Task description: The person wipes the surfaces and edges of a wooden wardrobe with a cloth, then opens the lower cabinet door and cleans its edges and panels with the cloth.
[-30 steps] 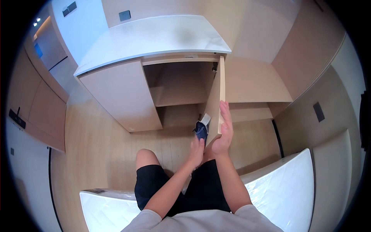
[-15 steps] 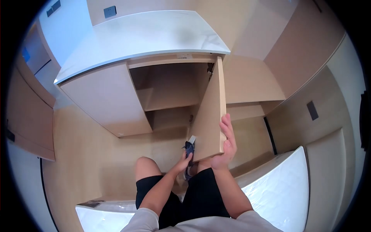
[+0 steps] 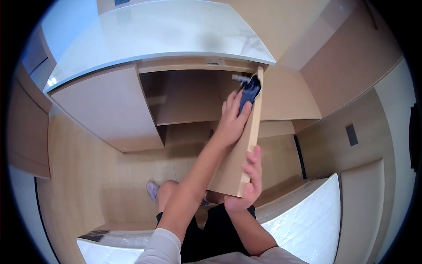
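Observation:
My left hand (image 3: 234, 121) is closed round a dark blue hand tool (image 3: 250, 93) with a pale, blurred tip; I cannot make out its exact kind. The tool is at the upper part of the open cabinet door (image 3: 233, 169), near the hinge side. My right hand (image 3: 249, 182) grips the door's lower free corner, fingers along its outer edge. Behind the door, the cabinet (image 3: 189, 99) shows a shelf inside. Part of the upper hinge area is hidden by the tool and my left hand.
A marble-look countertop (image 3: 176, 33) tops the cabinet, with a shut door (image 3: 105, 108) on the left. A plastic-wrapped white mattress or panel (image 3: 307, 215) lies to my right, another wrapped white piece (image 3: 107, 251) at lower left. A low ledge (image 3: 288, 97) adjoins the cabinet.
My left hand has carried the blue tool from the door's lower end up to its top near the hinge. My right hand stays on the door edge. The view has shifted slightly.

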### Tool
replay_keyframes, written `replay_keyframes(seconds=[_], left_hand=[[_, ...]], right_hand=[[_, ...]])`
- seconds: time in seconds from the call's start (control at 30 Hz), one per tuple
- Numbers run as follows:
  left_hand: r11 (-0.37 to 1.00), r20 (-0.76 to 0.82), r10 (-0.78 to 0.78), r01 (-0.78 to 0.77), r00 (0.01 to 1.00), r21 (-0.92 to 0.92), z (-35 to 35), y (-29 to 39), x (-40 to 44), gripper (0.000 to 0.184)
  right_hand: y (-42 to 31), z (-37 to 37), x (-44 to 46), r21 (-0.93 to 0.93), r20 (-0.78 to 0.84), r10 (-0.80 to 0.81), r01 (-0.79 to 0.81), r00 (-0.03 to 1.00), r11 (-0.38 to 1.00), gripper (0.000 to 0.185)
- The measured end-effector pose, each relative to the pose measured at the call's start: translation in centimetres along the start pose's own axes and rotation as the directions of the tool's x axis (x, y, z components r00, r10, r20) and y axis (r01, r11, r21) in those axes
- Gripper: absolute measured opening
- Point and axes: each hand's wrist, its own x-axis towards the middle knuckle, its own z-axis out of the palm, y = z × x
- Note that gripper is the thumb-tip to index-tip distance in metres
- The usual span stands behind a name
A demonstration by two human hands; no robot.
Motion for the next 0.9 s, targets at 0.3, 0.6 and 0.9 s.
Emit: replay_keyframes(seconds=[0.3,0.6,0.9], left_hand=[[0.946,0.136,-0.254,0.275,0.958,-0.172,-5.3,-4.1,-11.5,0.048],[0.749,-0.021,-0.568,0.506,0.823,-0.428,-10.6,-2.0,-32.3,0.056],[0.756,-0.051,-0.488,0.394,0.871,-0.522,-12.2,6.4,-35.8,0.061]], right_hand=[[-0.7,2.4,1.2,-0.017,0.043,-0.029,0.03,0.999,0.999,0.034],[-1.1,1.2,1.1,0.013,0.203,-0.011,0.009,0.979,1.0,0.046],[-5.1,-5.0,-11.2,0.381,0.596,0.411,-0.693,0.69,0.612,0.068]])
